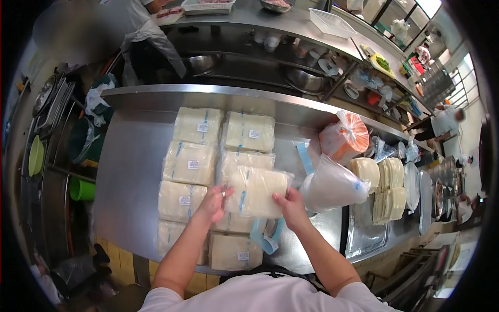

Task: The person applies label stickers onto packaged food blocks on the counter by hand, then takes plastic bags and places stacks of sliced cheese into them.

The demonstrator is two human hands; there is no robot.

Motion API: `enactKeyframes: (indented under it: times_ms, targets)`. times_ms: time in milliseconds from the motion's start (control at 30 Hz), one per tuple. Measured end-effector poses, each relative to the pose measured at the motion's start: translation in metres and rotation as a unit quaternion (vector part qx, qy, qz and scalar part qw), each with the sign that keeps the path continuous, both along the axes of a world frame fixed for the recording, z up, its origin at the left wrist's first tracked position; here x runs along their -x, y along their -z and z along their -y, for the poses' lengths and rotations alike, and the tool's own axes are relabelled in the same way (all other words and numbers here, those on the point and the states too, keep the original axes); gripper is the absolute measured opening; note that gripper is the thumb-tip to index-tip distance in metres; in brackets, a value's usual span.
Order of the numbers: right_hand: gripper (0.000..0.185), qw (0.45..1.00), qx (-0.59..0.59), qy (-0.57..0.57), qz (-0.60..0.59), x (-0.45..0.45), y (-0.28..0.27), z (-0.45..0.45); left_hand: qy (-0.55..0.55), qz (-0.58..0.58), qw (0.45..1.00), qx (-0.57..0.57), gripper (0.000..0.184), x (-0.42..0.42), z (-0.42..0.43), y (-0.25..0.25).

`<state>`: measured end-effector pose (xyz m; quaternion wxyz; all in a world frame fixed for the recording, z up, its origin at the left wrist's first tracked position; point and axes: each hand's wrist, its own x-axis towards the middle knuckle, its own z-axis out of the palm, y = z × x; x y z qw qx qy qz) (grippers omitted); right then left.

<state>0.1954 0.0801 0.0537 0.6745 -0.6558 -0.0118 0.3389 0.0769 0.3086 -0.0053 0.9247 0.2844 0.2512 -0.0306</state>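
Cream-coloured, the pack (262, 188) is between both hands, over other packs (193, 163) on the steel table (130, 166). The left hand (213, 204) pinches its left edge; the right hand (292, 209) pinches its right edge, thumb (279, 198) on top, other fingertips hidden. A blue mark (242, 200) lies nearer the left hand.

Wide room on the left, crowding on the right.
The bench (127, 177) leaves a broad passage left of the left row of packets (189, 164), bounded behind by the raised back edge (291, 106). Only a thin gap parts that row from the right row of packets (252, 130), which the held packet (260, 192) partly covers from above. The white bag (332, 184) and orange bag (345, 136) obstruct farther right; room reopens between the blue strap (267, 236) and the tray (370, 239).
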Motion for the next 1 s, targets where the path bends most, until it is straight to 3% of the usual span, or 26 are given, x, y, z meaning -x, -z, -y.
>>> enactKeyframes:
  times_ms: [200,300,400,500,600,700,800,867,900,933,1000]
  targets:
    - [0.029,0.989,-0.011,0.087,0.122,-0.088,0.013,-0.080,-0.036,0.023,0.986,-0.158,0.019,-0.109,-0.063,-0.004]
    - [0.035,0.978,0.046,0.125,0.161,-0.131,0.020,-0.116,-0.043,0.049,0.973,-0.221,0.027,-0.155,-0.092,-0.009]
    - [0.039,0.944,0.222,0.117,0.213,-0.163,0.061,-0.133,0.001,-0.118,0.880,-0.460,0.034,-0.178,-0.108,0.008]
    - [0.041,0.932,0.250,0.087,0.247,-0.173,0.081,-0.136,-0.003,-0.119,0.819,-0.561,0.044,-0.183,-0.116,0.033]
    - [0.038,0.937,0.196,0.120,0.265,-0.170,0.087,-0.136,-0.059,-0.122,0.819,-0.557,0.041,-0.183,-0.110,0.029]
    - [0.039,0.927,0.230,0.106,0.276,-0.165,0.090,-0.134,-0.074,-0.122,0.799,-0.584,0.041,-0.180,-0.108,0.035]
    - [0.039,0.857,0.217,0.096,0.458,-0.128,0.051,-0.125,-0.191,-0.083,0.772,-0.601,0.037,-0.173,-0.093,0.033]
    - [0.041,0.895,0.127,0.022,0.427,-0.087,-0.016,-0.098,-0.215,-0.048,0.740,-0.635,0.034,-0.154,-0.070,0.016]
    - [0.042,0.882,0.102,0.007,0.461,-0.066,-0.047,-0.077,-0.226,-0.028,0.725,-0.650,0.033,-0.142,-0.054,0.005]
    - [0.042,0.866,0.078,-0.007,0.493,-0.051,-0.077,-0.056,-0.209,-0.023,0.745,-0.633,0.031,-0.129,-0.036,-0.005]
    - [0.042,0.780,0.116,-0.012,0.615,-0.039,-0.131,-0.007,-0.174,0.000,0.781,-0.600,0.029,-0.098,0.003,-0.016]
